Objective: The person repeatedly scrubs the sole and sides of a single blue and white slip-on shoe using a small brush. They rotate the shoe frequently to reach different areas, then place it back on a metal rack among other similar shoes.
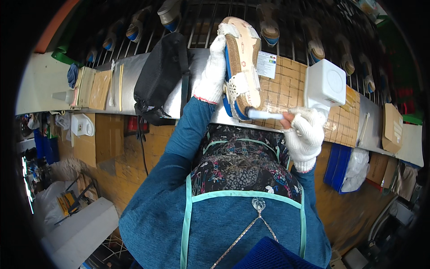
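My left hand [214,69], in a white knit glove, is closed round the side of a sandal [244,54] held over the bench. The sandal has a cream footbed, a cork-brown sole edge and white cut-out straps, with blue showing beneath it. In my right hand [305,136], gloved but with bare fingertips, is a small white-handled brush [267,115]. Its dark tip meets the near end of the sandal's sole edge. A white plastic container [328,83] stands just beyond my right hand.
Left of the sandal, a black mesh bag [161,74] lies on the metal bench. Patterned cardboard [283,89] and a printed label sheet [266,65] lie on the right. Along the far side, a rack of metal rods carries several more sandals [269,31]. A blue bin [337,168] sits below the bench.
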`<state>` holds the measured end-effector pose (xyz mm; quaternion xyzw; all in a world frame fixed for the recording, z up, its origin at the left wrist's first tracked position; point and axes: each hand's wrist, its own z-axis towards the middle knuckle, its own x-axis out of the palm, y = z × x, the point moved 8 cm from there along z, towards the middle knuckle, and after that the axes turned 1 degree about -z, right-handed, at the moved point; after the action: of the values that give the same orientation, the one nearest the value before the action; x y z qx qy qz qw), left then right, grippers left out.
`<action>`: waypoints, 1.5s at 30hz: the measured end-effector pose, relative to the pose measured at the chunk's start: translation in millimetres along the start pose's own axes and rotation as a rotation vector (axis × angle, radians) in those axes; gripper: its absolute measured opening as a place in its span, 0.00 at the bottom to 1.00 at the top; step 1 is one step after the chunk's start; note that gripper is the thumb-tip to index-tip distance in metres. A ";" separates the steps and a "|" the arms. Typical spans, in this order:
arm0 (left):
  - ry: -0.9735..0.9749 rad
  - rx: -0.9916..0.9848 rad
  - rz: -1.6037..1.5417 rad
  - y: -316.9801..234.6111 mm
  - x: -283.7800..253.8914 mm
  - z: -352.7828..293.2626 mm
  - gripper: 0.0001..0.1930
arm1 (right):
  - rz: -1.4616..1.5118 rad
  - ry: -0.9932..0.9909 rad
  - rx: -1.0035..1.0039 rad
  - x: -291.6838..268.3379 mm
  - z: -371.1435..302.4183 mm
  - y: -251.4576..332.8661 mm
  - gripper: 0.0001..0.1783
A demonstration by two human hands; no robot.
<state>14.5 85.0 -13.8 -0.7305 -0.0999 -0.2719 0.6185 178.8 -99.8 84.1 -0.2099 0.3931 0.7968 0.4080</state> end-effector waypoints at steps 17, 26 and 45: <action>0.083 -0.242 -0.095 31.5 33.6 2.2 0.43 | -0.006 -0.090 -0.206 -7.7 12.3 18.3 0.11; 0.539 -0.376 -0.527 58.8 49.2 13.5 0.47 | 0.002 -0.116 -0.155 -4.1 10.6 9.3 0.15; 0.495 -0.403 -0.591 53.4 51.0 -4.2 0.49 | -0.123 -0.037 -0.142 0.4 22.8 6.3 0.10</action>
<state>81.5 59.8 -32.2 -0.6894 -0.0984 -0.6183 0.3644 173.1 -83.7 100.5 -0.2472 0.3141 0.7999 0.4476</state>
